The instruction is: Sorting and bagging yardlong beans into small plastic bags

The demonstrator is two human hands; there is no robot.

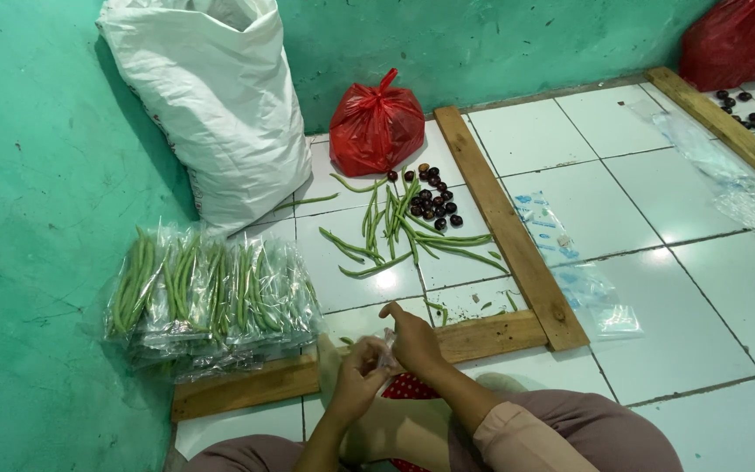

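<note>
We hold a small clear plastic bag (385,351) between both hands, just above our lap: the left hand (358,378) has its fingers pinched on it and the right hand (412,339) grips its top. Loose green beans (395,229) lie on the tiled floor (675,323) ahead, with packed bean bags (211,293) to the left.

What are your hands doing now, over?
Left hand and right hand pinching small clear bag. Loose beans ahead. Nothing blocking.
</note>
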